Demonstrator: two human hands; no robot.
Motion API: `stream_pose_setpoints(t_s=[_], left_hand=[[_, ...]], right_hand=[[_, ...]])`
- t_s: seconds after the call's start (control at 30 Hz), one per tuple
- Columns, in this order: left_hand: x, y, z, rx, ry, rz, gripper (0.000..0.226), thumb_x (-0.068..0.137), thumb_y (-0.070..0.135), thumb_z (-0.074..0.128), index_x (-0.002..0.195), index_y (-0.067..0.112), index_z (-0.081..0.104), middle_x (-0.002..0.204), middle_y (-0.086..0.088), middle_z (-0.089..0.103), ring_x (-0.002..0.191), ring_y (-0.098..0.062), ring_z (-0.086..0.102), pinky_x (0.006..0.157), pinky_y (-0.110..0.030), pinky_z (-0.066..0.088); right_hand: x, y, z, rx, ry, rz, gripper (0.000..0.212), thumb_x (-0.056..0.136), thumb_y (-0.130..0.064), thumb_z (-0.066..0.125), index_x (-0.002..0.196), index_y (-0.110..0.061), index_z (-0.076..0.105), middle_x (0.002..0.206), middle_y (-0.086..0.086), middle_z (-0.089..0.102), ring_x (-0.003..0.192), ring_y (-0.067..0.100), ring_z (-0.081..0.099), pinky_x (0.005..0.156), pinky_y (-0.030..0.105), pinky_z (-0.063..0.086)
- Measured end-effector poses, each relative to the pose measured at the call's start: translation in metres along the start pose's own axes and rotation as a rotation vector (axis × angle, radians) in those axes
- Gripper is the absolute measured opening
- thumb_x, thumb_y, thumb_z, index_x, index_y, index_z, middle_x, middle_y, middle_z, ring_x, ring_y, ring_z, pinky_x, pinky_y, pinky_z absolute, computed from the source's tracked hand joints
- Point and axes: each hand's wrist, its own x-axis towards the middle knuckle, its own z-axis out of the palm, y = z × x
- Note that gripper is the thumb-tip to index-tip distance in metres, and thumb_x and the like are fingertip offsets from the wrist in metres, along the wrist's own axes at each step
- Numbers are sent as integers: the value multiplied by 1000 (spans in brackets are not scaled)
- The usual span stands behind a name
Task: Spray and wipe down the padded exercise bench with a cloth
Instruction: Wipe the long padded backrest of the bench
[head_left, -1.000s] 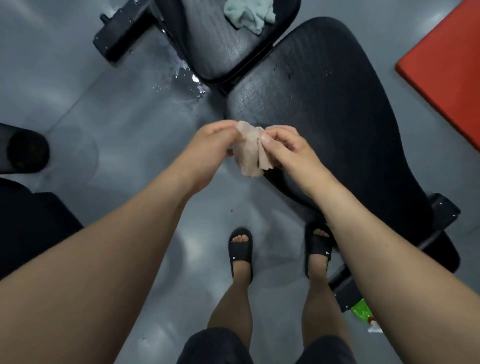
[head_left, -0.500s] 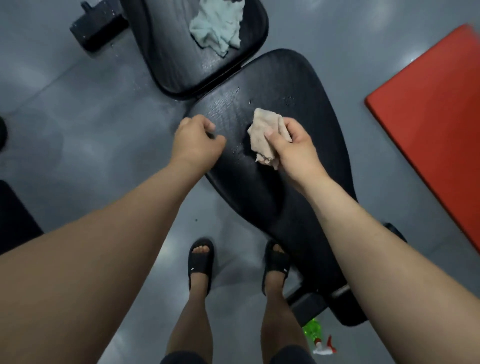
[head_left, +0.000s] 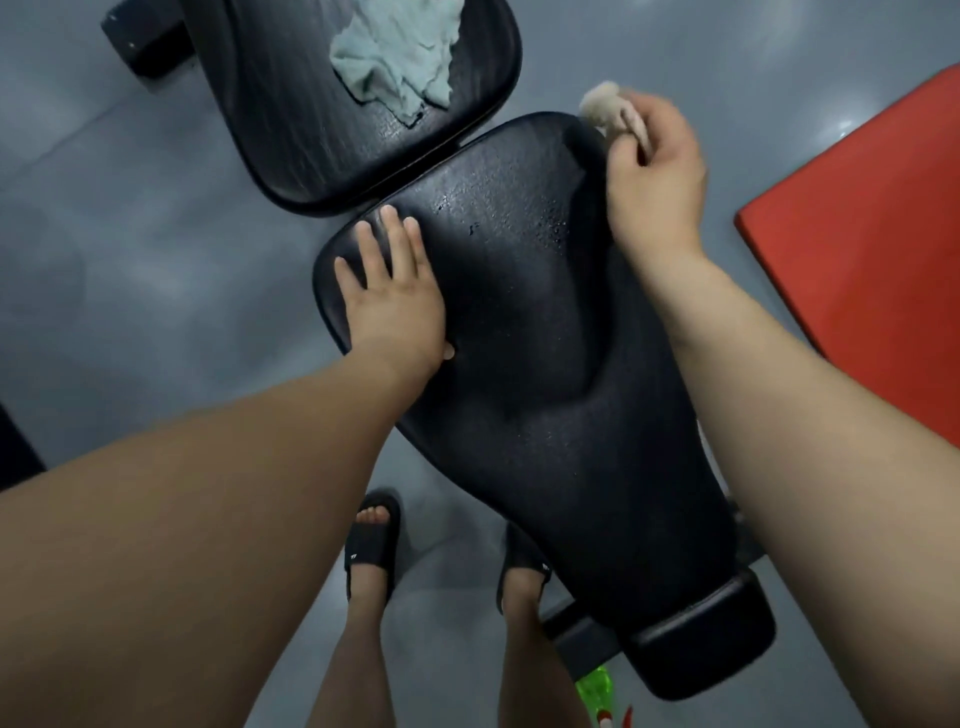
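Left hand (head_left: 395, 296): palm down, fingers straight and spread, forearm extended forward. Right hand (head_left: 654, 176): extended further out, fingers curled, pinching a cloth (head_left: 602, 106); slightly motion-blurred. Both arms bare.

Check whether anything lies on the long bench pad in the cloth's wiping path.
Only the left hand, flat on the long pad near its left edge. The right hand grips the beige cloth at the far right corner; the surface between shows just droplets. The blue-green rag lies on the other pad.
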Motion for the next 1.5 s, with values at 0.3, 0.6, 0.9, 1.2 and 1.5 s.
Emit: stream_pose_setpoints(t_s=[0.3, 0.6, 0.9, 1.2, 1.5], left_hand=[[9, 10, 9, 66, 22, -65, 140, 82, 48, 80, 144, -8, -32, 160, -30, -23, 151, -53, -9, 119, -68, 15], [10, 14, 11, 81, 24, -75, 133, 86, 42, 76, 142, -11, -33, 158, -33, -24, 150, -56, -8, 117, -71, 15], [9, 12, 11, 90, 32, -63, 134, 85, 42, 78, 147, -10, -29, 159, -32, -23, 150, -55, -6, 117, -71, 15], [5, 0, 9, 52, 55, -15, 151, 69, 64, 80, 151, -1, -28, 164, -23, -22, 153, -46, -7, 120, -64, 13], [5, 5, 5, 77, 43, -23, 150, 69, 61, 82, 152, -4, -25, 164, -26, -19, 153, -49, -5, 119, -66, 17]], right_hand=[[13, 22, 41, -405, -90, -315, 43, 101, -41, 48, 136, -22, 66, 147, 5, 57, 129, 31, 51, 113, 29, 34], [-36, 27, 53, -520, -127, -596, 34, 96, -16, 57, 127, -16, 70, 140, 0, 62, 107, 32, 55, 97, 35, 50], [9, 12, 42, -398, 39, -467, 30, 95, -19, 54, 116, -16, 75, 118, 14, 65, 104, 38, 57, 95, 35, 47], [-35, 3, 66, -472, -265, -736, 31, 93, -12, 58, 120, -17, 71, 113, 9, 59, 99, 34, 50, 74, 38, 49], [1, 2, 65, -484, -63, -525, 30, 91, -10, 51, 111, -16, 72, 110, 11, 59, 97, 33, 48, 78, 38, 46]])
